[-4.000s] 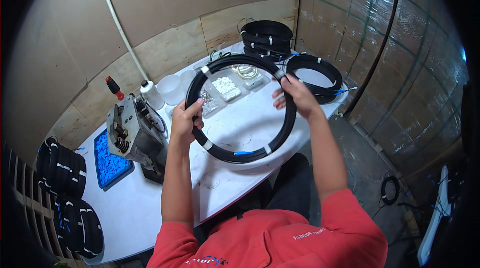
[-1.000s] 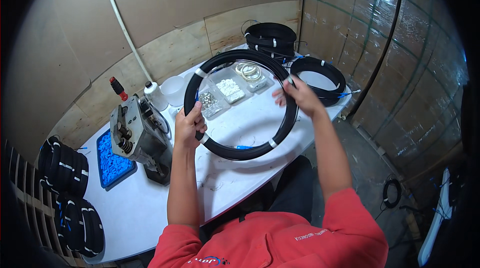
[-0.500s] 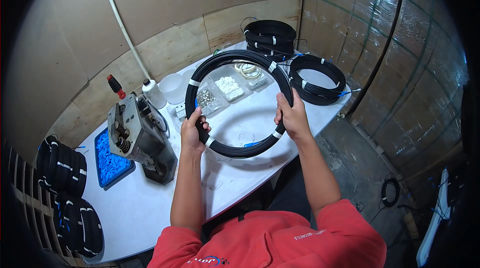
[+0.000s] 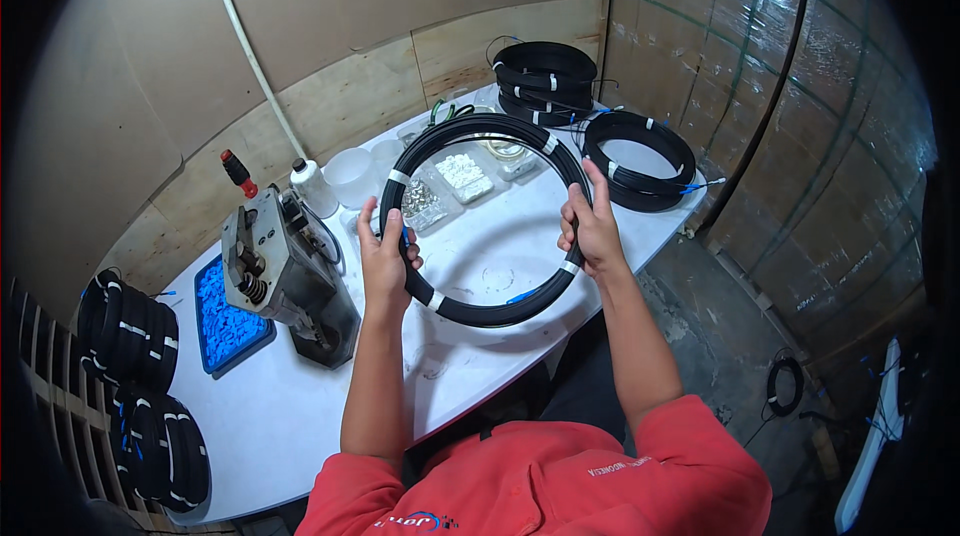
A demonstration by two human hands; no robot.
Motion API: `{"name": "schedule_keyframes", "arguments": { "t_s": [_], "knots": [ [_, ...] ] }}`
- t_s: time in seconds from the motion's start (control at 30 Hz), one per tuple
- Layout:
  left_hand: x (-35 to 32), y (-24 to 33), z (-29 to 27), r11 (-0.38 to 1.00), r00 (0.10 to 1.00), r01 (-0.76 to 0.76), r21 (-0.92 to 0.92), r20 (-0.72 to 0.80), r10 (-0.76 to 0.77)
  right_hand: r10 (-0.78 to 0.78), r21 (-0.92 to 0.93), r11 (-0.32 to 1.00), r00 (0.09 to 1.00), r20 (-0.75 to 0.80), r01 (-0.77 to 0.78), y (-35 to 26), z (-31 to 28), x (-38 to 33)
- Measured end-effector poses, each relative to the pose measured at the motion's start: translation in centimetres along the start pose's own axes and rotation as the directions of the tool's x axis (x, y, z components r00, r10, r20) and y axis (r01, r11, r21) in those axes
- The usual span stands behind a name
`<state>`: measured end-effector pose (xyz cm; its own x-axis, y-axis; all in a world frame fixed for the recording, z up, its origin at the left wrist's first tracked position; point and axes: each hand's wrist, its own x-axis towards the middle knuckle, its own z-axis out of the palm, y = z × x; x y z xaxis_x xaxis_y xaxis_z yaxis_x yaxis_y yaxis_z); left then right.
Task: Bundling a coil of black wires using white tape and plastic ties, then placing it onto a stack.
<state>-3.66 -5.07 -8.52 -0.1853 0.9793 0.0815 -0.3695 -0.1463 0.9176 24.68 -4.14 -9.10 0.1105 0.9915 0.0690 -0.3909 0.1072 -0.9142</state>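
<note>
A ring-shaped coil of black cable [image 4: 482, 315], bound with several white ties, is held up over the white table [image 4: 470, 376]. My left hand [image 4: 384, 258] grips the coil's left side. On the opposite side my right hand [image 4: 598, 233] has its fingers curled round the coil, with the index finger pointing up along it. Near the coil's lower edge shows a blue connector [image 4: 519, 297]. Through the ring I see a clear box of small metal parts [image 4: 420, 198] and another of white pieces [image 4: 462, 176].
A grey metal machine [image 4: 300, 281] stands left of the coil, beside a tray of blue pieces [image 4: 226, 311]. More black coils [image 4: 545, 71] are stacked at the back; others lie at the right [image 4: 640, 186] and far left [image 4: 125, 331]. A white bottle [image 4: 315, 188] stands behind the machine.
The coil has shifted slightly toward me and to the right in both hands. Some fingers have loosened and straightened along it; the coil is still held.
</note>
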Motion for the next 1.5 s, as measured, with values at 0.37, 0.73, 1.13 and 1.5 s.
{"name": "schedule_keyframes", "arguments": {
  "t_s": [0.37, 0.73, 1.13, 1.5],
  "knots": [
    [3.1, 1.8, -3.8, 0.982, 0.968, 0.183, -0.051, 0.185, -0.17, 0.146, 0.228, 0.938, 0.894, 0.423, -0.261, -1.6, -4.7, 2.8],
    [2.0, 2.6, -4.9, 0.914, 0.98, -0.023, 0.404, 0.19, -0.06, 0.182, -0.834, 0.545, 0.961, 0.21, 0.079, -7.5, -2.7, 1.4],
    [2.2, -1.6, -1.1, 0.985, 0.999, 0.042, 0.165, 0.001, -0.043, 0.025, -0.001, 1.0, 1.0, 0.008, -0.025, -0.5, 0.6, 0.3],
    [-0.3, 0.5, 0.6, 0.996, 0.997, -0.013, 0.087, 0.076, 0.007, 0.105, 0.126, 0.986, 0.993, 0.048, -0.11, 1.8, -1.8, 2.3]
  ]
}}
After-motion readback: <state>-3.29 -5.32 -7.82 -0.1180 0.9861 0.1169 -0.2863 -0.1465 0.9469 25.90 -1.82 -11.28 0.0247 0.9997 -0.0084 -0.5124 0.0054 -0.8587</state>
